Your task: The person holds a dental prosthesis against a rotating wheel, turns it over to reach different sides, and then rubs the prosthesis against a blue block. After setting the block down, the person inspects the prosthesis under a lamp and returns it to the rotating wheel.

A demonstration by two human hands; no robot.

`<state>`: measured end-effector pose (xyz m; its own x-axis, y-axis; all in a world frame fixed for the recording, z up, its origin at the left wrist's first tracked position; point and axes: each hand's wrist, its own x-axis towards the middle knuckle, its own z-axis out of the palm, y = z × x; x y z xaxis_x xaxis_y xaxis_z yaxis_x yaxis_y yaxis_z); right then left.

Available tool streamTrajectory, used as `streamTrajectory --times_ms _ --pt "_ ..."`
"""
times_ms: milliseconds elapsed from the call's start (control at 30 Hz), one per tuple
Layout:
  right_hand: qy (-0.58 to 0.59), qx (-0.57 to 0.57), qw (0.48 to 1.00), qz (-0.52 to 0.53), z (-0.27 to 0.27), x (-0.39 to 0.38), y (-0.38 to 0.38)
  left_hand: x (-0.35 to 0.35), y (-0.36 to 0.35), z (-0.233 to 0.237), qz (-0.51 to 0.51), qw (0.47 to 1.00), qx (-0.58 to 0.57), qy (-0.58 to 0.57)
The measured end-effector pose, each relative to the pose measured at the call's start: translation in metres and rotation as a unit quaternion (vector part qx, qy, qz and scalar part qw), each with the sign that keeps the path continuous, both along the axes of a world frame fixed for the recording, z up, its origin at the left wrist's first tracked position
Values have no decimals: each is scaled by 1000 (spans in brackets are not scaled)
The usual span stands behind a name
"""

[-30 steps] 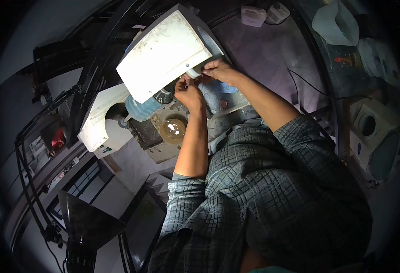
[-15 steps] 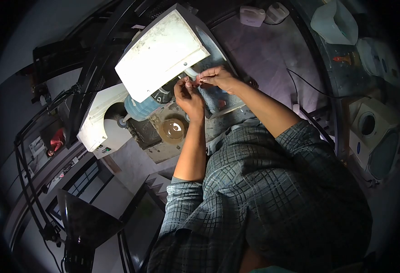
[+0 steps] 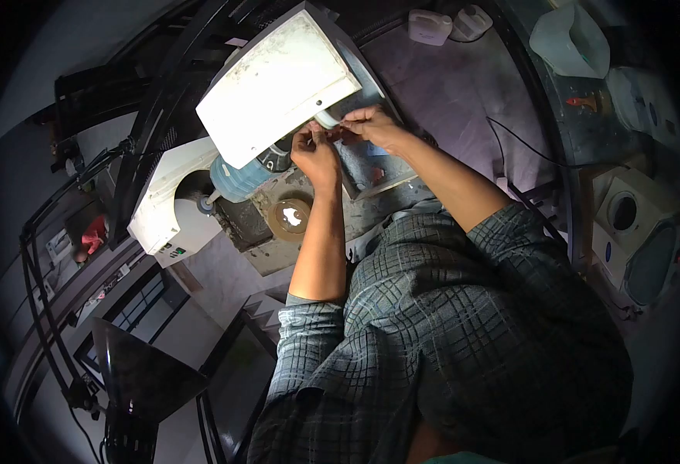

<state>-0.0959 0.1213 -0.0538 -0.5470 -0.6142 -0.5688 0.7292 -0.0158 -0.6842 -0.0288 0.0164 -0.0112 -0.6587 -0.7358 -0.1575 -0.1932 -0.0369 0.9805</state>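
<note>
My left hand (image 3: 317, 158) and my right hand (image 3: 372, 130) are raised close together beneath the front edge of a white machine hood (image 3: 282, 89). Between their pinched fingertips is a small reddish-pink piece (image 3: 345, 137), mostly hidden by the fingers. A white, rounded wheel-like part (image 3: 326, 120) pokes out from under the hood, right by the fingertips. Behind my left hand sits a blue ribbed motor (image 3: 239, 179) with a dark end. Below the hands is a tray with a grey-blue lining (image 3: 363, 166).
A brown bowl of liquid (image 3: 282, 236) stands beside a dirty dark tray (image 3: 241, 224). To the left is a second white hood (image 3: 150, 220) with a small wheel (image 3: 205, 203). White jugs (image 3: 430, 27) are at the back; a boxy white device (image 3: 638, 224) is at right. A person in red (image 3: 94, 236) is far left.
My left hand has shifted slightly up and left, and the right hand's fingers moved a little. The white part shows more between the hands; the pink piece is more in shadow.
</note>
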Motion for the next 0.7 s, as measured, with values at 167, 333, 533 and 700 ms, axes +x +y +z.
streamTrajectory --times_ms 167,333,533,700 --pt "34 41 999 13 -12 -12 -5 -9 9 0 47 998 44 14" --pt "90 57 994 25 -29 -18 -10 -12 9 -9 71 994 56 54" --pt "80 -33 995 57 -26 -4 1 7 15 -6 39 997 26 54" --pt "35 -44 998 12 -30 2 -4 2 20 5 22 997 -78 2"
